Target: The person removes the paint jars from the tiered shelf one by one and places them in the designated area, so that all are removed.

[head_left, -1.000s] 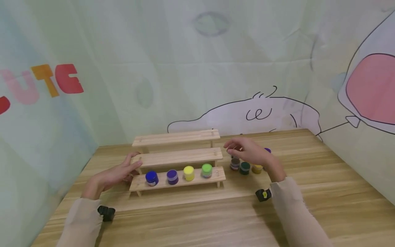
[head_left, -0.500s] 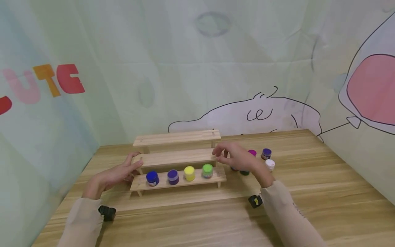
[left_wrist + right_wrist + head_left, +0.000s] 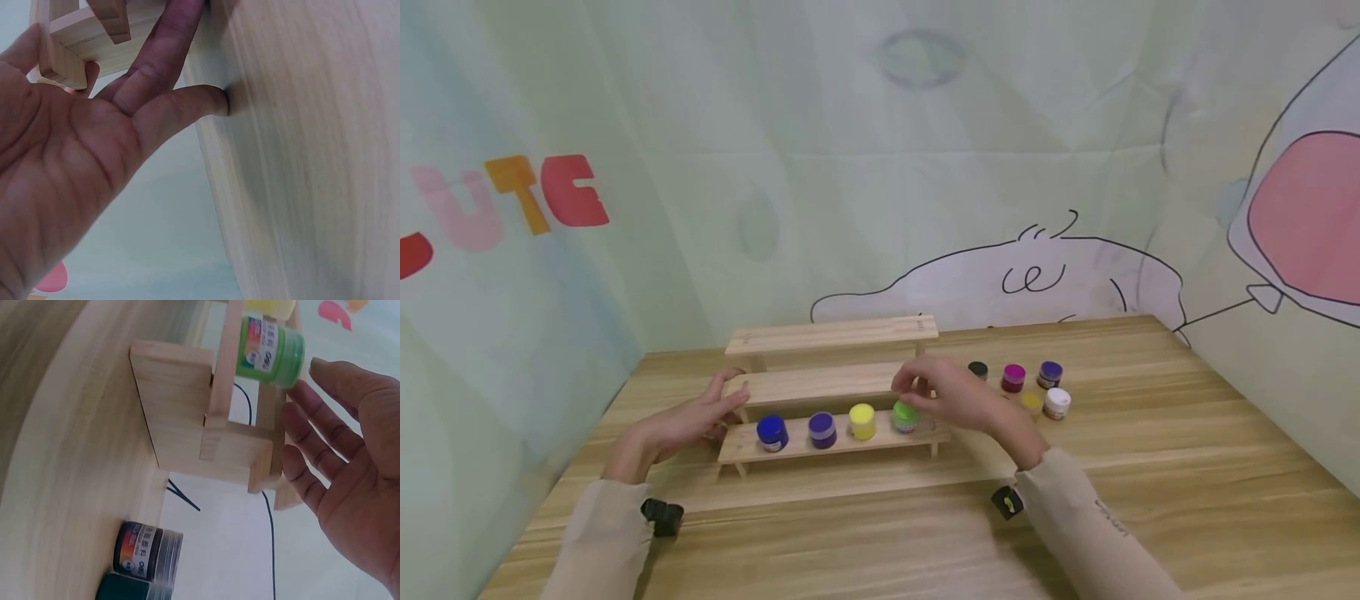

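Note:
A three-step wooden display rack point(image 3: 820, 385) stands on the table. On its lowest step are four-coloured paint jars in a row: blue point(image 3: 772, 433), purple point(image 3: 822, 430), yellow point(image 3: 862, 422) and, at the right, a light green jar point(image 3: 275, 353). My left hand point(image 3: 685, 423) holds the rack's left end, thumb at the middle step; in the left wrist view, a straight finger point(image 3: 181, 109) reaches down to the tabletop. Over the light green jar is my right hand point(image 3: 958, 392), fingers slightly bent and thumb tip close to its lid, partly covering it in the head view.
Right of the rack stand more paint jars: black point(image 3: 977, 369), magenta point(image 3: 1013, 377), dark violet point(image 3: 1050, 373), white point(image 3: 1057, 403) and yellow-ochre point(image 3: 1032, 404). The right wrist view shows a dark green jar point(image 3: 122, 589). A printed curtain point(image 3: 850, 192) hangs behind the table.
My right hand has moved left, from above the loose jars, past the middle step's right end, to the light green jar. The left hand keeps its place on the rack.

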The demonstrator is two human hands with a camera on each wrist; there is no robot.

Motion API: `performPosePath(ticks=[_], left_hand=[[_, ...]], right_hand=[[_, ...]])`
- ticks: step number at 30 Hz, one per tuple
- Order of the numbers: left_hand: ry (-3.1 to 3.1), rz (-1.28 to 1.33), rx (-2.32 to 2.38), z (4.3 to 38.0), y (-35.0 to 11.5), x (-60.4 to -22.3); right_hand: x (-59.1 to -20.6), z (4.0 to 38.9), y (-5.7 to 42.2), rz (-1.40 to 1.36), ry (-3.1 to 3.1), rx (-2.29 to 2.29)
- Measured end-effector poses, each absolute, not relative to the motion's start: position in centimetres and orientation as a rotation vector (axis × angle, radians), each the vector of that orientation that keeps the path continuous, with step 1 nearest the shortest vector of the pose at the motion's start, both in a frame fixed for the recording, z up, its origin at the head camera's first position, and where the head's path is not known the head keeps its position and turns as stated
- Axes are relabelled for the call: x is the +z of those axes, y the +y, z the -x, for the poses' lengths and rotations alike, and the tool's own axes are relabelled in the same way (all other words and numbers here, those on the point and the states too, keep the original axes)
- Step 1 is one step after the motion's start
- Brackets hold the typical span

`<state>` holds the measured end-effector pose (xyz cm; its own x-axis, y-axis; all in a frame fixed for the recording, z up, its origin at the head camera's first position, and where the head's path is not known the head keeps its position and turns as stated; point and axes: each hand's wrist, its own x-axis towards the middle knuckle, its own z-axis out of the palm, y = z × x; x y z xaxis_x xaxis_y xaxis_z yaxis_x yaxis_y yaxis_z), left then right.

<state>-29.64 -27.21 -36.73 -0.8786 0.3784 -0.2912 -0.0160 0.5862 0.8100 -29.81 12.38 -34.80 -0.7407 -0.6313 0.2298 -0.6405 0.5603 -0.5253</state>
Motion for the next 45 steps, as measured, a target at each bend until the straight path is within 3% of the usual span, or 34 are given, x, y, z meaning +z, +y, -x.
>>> performPosePath(ticks=[25,45], left_hand=[[2.393,-0.303,1.213,29.5,-27.7,-36.8],[2.359,-0.304,1.252,29.6,-27.4,-36.9]], right_hand=[[-35.0,28.8,11.9,-1.166,-2.984,0.657],[-36.2,27.4,15.5,-1.041,-2.888,0.619]])
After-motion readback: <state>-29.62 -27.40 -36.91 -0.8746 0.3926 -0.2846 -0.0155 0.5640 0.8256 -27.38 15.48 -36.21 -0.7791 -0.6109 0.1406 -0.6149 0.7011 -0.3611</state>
